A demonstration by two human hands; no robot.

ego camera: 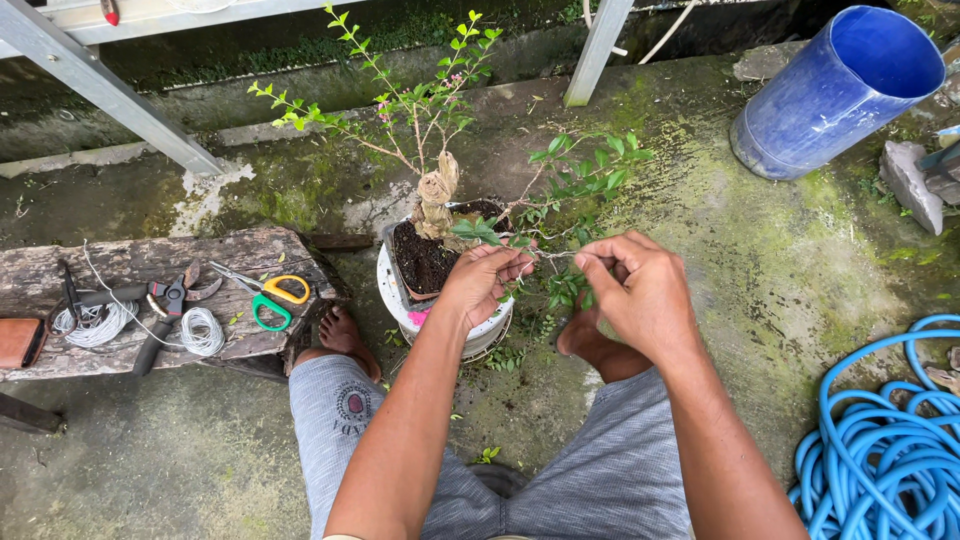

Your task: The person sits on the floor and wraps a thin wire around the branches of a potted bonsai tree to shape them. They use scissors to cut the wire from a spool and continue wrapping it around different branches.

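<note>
Both our hands are on one low branch (pixel 548 254) of the small potted tree (pixel 437 196), which stands in a dark pot (pixel 405 268) on a white tub (pixel 393 296) between our bare feet. Our left hand (pixel 480 280) pinches the branch near the pot rim, fingers pressed together around it. Our right hand (pixel 640 285) pinches the same branch a little further out, thumb and forefinger closed on it among the leaves. Whether thin wire runs under our fingers we cannot tell; it is too fine to see there.

We judge the work to be partly along. The trunk is wrapped in pale cloth or tape, while the long upper shoots look loose and untouched. On the wooden plank (pixel 255 250) to our left lie coils of white wire (pixel 201 331), black pliers (pixel 160 312) and yellow-and-green scissors (pixel 268 297), all well apart from our hands.

Both forearms reach forward from our knees, wrists bent inward toward each other, hands near but not touching.
</note>
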